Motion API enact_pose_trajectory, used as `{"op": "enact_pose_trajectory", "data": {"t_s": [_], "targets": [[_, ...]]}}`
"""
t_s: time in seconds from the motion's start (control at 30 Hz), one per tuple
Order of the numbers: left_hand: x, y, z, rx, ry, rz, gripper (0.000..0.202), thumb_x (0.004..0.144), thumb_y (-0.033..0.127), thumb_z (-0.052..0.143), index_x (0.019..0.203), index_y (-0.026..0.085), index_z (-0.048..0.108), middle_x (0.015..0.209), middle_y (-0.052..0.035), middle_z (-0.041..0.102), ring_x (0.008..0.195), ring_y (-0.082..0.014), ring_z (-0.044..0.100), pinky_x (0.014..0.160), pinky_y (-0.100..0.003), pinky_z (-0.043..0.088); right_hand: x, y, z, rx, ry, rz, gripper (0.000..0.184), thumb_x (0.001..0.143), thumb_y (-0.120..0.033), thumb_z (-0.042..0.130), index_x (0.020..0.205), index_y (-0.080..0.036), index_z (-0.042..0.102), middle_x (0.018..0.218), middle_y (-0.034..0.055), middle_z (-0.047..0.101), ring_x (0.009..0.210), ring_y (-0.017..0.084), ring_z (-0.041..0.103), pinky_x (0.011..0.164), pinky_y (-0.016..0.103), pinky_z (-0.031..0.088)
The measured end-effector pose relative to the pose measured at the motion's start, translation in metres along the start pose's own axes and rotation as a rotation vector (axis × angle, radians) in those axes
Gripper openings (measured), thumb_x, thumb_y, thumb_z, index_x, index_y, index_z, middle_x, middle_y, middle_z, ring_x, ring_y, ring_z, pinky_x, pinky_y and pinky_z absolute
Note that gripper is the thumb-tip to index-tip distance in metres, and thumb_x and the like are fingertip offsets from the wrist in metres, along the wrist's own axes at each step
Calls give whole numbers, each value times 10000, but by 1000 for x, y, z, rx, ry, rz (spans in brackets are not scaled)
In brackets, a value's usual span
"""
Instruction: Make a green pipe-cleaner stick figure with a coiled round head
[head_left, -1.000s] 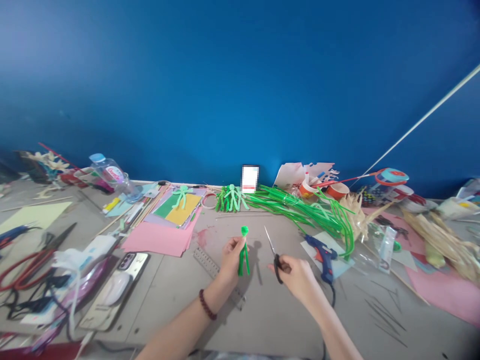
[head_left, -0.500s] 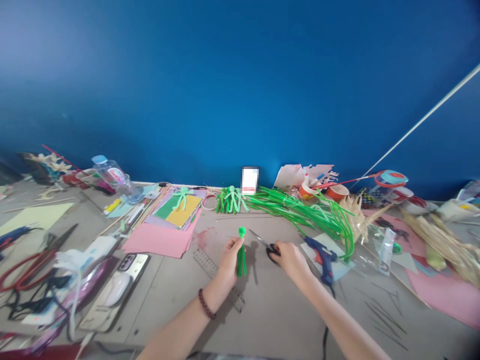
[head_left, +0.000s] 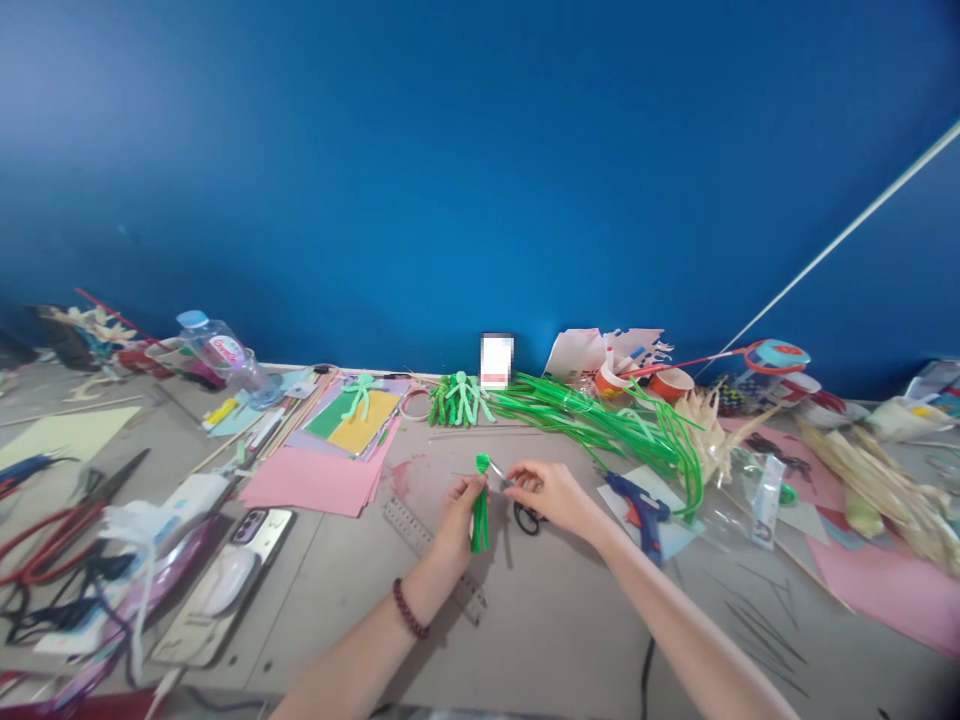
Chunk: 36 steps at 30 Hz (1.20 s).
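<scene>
My left hand (head_left: 459, 515) is closed on a green pipe-cleaner bundle (head_left: 481, 515), upright, with a rounded, coiled top and strands hanging below the fingers. Close on its right, my right hand (head_left: 544, 492) has its fingers and thumb closed around the middle of a pair of scissors (head_left: 529, 518). The black finger loops stick out below the hand, and the blade tip points at the bundle's coiled top; the grip itself is partly hidden. Beneath my left wrist lies a clear ruler (head_left: 409, 527). Finished-looking green pipe-cleaner figures (head_left: 461, 398) stand against the wall.
Long green pipe cleaners (head_left: 600, 425) spread across the back right. A blue glue gun (head_left: 641, 510) lies right of my right hand. Pink paper (head_left: 307, 480), a phone (head_left: 225, 590) and large red-handled scissors (head_left: 60, 535) are on the left. A plastic bottle (head_left: 217, 345) leans at the back left.
My right hand has moved left, toward the bundle, and its hold has shifted from the scissors' loops to their middle. The scissors have turned, their tip closer to the coiled top. My left hand stays put.
</scene>
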<state>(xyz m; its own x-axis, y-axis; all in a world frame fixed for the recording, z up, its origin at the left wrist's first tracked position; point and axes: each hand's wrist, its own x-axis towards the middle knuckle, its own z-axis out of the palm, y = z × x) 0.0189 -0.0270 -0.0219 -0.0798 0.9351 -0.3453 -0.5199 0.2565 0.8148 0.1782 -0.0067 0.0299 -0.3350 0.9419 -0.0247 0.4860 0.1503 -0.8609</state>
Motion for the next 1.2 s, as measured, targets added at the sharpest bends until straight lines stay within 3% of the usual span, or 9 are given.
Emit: {"op": "enact_pose_trajectory", "data": {"t_s": [0.17,0.43,0.83,1.0,1.2], "targets": [[-1,1,1,5,6,-21,297,585,372,753,613,154,553,529,51,471,506,-77,408,506,-202,312,9,-2,8,-1,59,34,192,762,-336,561,735,-174,661,598,15,631,522,136,554,524,228,420],[0,0,1,10,24,-18,302,566,373,766,611,148,568,519,52,483,491,-76,415,496,-207,294,11,5,8,-18,37,21,177,738,-332,599,698,-173,666,603,14,654,558,144,578,541,222,422],[0,3,0,27,54,20,269,546,354,773,604,150,608,540,40,532,511,-86,447,517,-210,318,13,11,5,33,19,79,227,743,-371,581,713,-160,658,529,-8,597,494,125,540,474,207,403],[0,3,0,13,80,25,260,553,342,769,595,150,600,537,42,528,498,-78,434,504,-204,310,17,14,-3,184,47,147,240,784,-348,506,781,-150,642,638,16,604,518,114,540,403,179,387],[1,2,-1,45,105,17,263,568,361,761,606,148,612,527,44,524,480,-74,434,480,-198,300,20,19,-12,238,51,172,237,749,-358,572,808,-140,641,663,25,614,533,113,540,414,182,412]]}}
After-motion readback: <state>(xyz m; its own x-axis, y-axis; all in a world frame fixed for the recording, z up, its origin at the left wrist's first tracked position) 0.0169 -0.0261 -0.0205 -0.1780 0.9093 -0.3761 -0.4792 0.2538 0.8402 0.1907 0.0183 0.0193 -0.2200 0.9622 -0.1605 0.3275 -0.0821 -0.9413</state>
